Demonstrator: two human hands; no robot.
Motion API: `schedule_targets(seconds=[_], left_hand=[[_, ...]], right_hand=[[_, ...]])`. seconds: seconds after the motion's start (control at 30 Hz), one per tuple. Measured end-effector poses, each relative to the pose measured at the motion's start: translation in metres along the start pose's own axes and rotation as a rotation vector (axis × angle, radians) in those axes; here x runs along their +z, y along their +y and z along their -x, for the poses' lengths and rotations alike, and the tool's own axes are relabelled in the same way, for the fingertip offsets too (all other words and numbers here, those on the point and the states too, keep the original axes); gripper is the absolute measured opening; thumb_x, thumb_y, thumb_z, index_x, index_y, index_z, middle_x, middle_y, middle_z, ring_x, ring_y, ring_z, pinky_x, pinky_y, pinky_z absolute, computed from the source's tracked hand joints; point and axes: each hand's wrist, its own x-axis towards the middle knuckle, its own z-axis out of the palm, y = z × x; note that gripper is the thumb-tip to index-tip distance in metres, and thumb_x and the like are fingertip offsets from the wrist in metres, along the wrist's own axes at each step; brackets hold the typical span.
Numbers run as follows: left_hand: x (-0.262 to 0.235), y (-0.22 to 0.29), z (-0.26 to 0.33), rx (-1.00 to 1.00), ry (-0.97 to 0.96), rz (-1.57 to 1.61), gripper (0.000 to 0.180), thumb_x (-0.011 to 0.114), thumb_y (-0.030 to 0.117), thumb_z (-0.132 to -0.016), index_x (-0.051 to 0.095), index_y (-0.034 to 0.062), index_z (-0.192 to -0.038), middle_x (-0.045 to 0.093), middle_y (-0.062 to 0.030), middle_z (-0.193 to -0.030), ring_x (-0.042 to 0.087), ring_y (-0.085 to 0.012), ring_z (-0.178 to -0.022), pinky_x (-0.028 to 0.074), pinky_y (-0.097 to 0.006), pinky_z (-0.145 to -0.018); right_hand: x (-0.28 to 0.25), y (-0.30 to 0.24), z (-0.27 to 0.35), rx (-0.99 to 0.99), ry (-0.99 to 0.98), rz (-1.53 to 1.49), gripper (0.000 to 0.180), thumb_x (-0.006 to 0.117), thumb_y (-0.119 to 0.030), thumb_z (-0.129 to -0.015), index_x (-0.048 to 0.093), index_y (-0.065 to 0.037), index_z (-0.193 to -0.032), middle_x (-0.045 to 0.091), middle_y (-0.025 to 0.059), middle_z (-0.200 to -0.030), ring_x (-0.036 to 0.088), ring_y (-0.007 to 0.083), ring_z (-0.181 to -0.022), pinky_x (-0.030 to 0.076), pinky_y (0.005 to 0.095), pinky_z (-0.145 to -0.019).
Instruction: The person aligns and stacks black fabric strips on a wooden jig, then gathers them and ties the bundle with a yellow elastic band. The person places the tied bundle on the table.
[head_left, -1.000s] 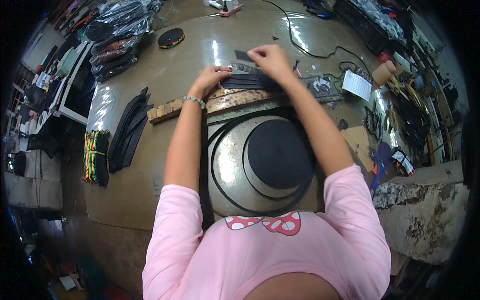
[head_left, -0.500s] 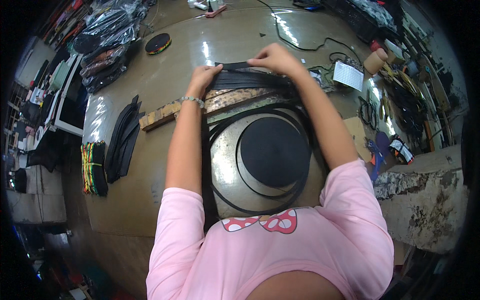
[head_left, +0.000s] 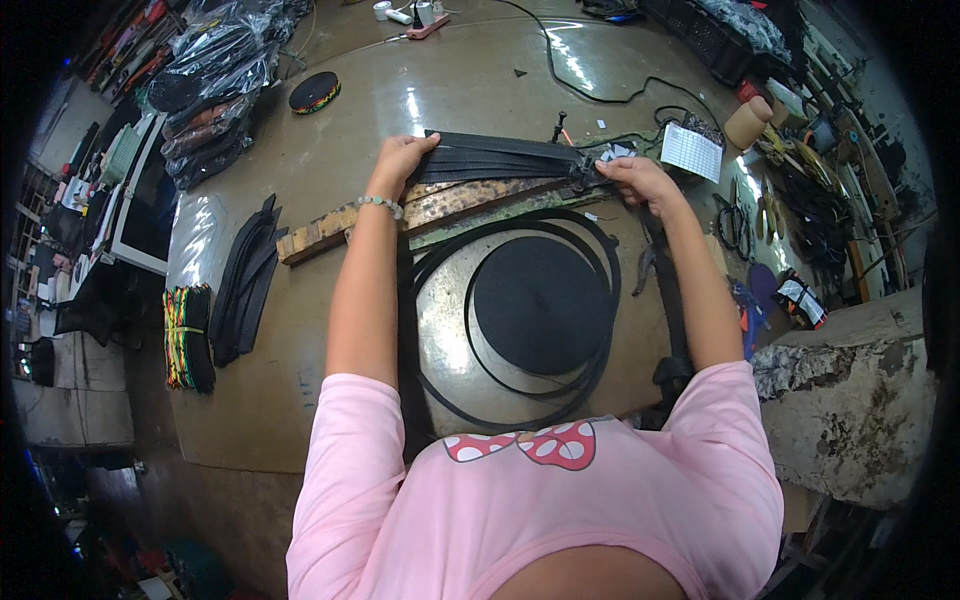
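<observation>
Several flat black webbing straps (head_left: 500,158) lie side by side, stretched across the table beyond a worn wooden bar (head_left: 440,203). At their left end my left hand (head_left: 402,163) is closed, thumb and fingers gripping the straps. My right hand (head_left: 645,183) is at the other end, its thumb and finger pinched by a dark fitting (head_left: 585,172); what exactly lies between its fingertips is too small to make out. Nearer to me sits a large coiled roll of black webbing (head_left: 540,305), with loose loops of strap (head_left: 430,385) around it.
Left of the bar lie more black straps (head_left: 245,285) and a tied bundle of multicoloured strips (head_left: 187,335). A small round roll (head_left: 315,92) and plastic-wrapped goods (head_left: 215,90) are farther back. To the right are a white paper sheet (head_left: 692,150), scissors (head_left: 735,230) and a thread cone (head_left: 748,123).
My right hand has moved right and nearer, from beside my left hand to the straps' right end. The strap between my hands now spans the full row. My left hand stays about where it was.
</observation>
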Motion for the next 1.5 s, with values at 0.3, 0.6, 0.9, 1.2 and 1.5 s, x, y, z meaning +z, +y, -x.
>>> schedule_targets(seconds=[0.3, 0.6, 0.9, 1.2, 1.5], left_hand=[[-0.014, 0.004, 0.017, 0.086, -0.061, 0.064, 0.043, 0.064, 0.013, -0.076, 0.054, -0.0002, -0.116, 0.061, -0.0081, -0.095, 0.057, -0.0162, -0.087, 0.043, -0.025, -0.073], [-0.022, 0.006, 0.015, 0.031, -0.121, 0.042, 0.026, 0.055, 0.02, -0.08, 0.063, 0.002, -0.096, 0.057, -0.002, -0.088, 0.049, -0.0115, -0.085, 0.037, -0.022, -0.08], [-0.002, 0.004, 0.005, 0.016, -0.05, 0.038, 0.025, 0.067, 0.029, -0.079, 0.062, 0.0043, -0.082, 0.058, -0.0005, -0.071, 0.051, -0.0086, -0.06, 0.04, -0.021, -0.055], [0.002, 0.011, 0.011, -0.012, -0.031, -0.008, 0.028, 0.064, 0.027, -0.081, 0.063, -0.0007, -0.085, 0.06, -0.0044, -0.074, 0.052, -0.0111, -0.061, 0.042, -0.024, -0.058], [0.001, 0.005, 0.005, -0.005, -0.031, 0.069, 0.027, 0.066, 0.023, -0.08, 0.064, -0.0036, -0.081, 0.061, -0.0061, -0.07, 0.054, -0.0115, -0.057, 0.043, -0.025, -0.055]], right_hand=[[0.06, -0.083, 0.018, -0.716, 0.293, 0.451, 0.029, 0.06, -0.028, -0.085, 0.064, 0.0, -0.094, 0.061, 0.0025, -0.07, 0.054, 0.0075, -0.064, 0.043, 0.0229, -0.059], [0.195, -0.094, -0.066, -0.512, 0.255, 0.693, 0.019, 0.058, -0.021, -0.079, 0.069, -0.007, -0.088, 0.064, 0.0176, -0.085, 0.062, 0.0344, -0.081, 0.048, 0.0411, -0.075], [0.16, -0.11, -0.051, -0.584, 0.146, 0.77, 0.034, 0.063, -0.033, -0.077, 0.068, -0.002, -0.089, 0.065, 0.0205, -0.08, 0.064, 0.0314, -0.073, 0.049, 0.0378, -0.07], [0.006, -0.055, 0.014, -0.332, 0.115, 0.428, 0.029, 0.068, -0.034, -0.077, 0.064, -0.006, -0.07, 0.053, -0.0032, -0.06, 0.043, 0.0064, -0.054, 0.034, 0.0232, -0.051], [-0.003, 0.0, 0.011, -0.156, 0.16, 0.362, 0.027, 0.065, -0.034, -0.08, 0.059, -0.009, -0.073, 0.044, -0.0064, -0.058, 0.035, 0.0044, -0.051, 0.026, 0.0222, -0.045]])
